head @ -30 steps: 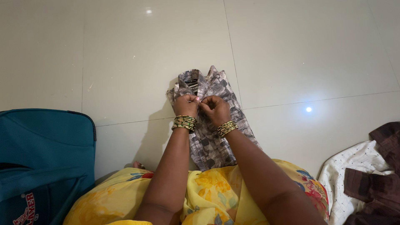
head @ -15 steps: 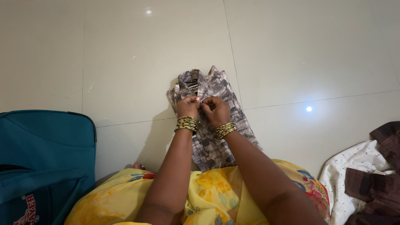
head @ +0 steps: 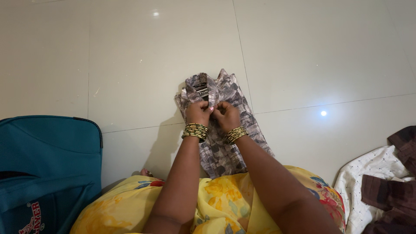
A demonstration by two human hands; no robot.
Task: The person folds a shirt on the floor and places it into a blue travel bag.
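Together, both hands on soft, patterned grey shirt.

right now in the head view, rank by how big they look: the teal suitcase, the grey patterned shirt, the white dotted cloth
1. teal suitcase, though it lies nearer the camera and is cut by the frame edge
2. grey patterned shirt, partly hidden by both hands
3. white dotted cloth, partly covered and cropped, so this rank against the shirt is unsure

At frame centre lies a grey shirt printed with darker grey and cream patches. The floor is glossy off-white tile. Lower left, a teal bag. Along the bottom, yellow floral cloth with red accents. Lower right, white dotted fabric beside a brown striped garment. Gold-and-green bangles ring both wrists.
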